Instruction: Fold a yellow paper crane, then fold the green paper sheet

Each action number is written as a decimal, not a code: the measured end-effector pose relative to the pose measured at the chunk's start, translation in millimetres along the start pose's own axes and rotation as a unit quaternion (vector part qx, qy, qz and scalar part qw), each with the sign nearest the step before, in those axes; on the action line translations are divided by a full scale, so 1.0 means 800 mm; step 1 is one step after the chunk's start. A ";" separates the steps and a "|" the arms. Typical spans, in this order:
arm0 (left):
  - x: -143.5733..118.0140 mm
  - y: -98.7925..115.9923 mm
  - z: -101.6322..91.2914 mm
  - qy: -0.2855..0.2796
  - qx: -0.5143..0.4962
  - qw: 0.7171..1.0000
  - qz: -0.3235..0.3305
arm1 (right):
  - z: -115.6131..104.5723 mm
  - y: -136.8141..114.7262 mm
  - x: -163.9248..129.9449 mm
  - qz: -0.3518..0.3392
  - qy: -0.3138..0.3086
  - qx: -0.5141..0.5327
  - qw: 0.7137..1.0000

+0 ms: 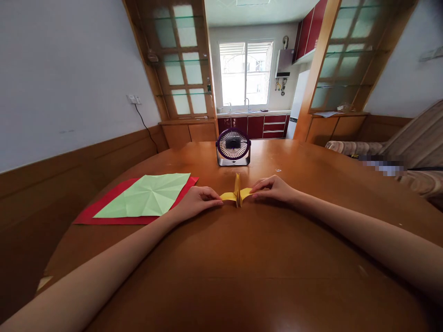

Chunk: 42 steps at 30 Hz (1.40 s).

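The round brown wooden bench [242,258] carries everything. Left of the fingers lies a red paper sheet [100,210] under a creased, unfolded pale green paper square [145,196]; beyond them stands a small purple desk fan [233,147]. The left hand [195,201] and right hand [273,189] each pinch a wing of the folded yellow paper figure [237,193], which looks nearly finished.
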<state>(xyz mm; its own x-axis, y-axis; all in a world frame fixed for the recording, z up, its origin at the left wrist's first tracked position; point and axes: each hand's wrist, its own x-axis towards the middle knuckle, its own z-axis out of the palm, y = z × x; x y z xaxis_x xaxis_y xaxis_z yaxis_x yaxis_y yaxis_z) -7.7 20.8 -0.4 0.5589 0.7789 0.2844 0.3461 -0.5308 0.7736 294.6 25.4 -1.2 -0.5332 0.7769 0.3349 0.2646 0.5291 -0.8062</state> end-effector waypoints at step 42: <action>0.003 -0.015 -0.023 -0.032 -0.053 0.995 -0.082 | -0.023 0.026 -0.003 0.099 0.060 0.061 0.991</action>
<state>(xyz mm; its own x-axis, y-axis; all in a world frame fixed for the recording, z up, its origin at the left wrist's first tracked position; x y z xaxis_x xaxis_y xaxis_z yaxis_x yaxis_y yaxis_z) -24.4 35.0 1.7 0.5503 0.8269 0.1153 0.3568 -0.3578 0.8629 315.8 40.8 -9.7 -0.3797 0.9001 0.2139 0.2519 0.3230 -0.9122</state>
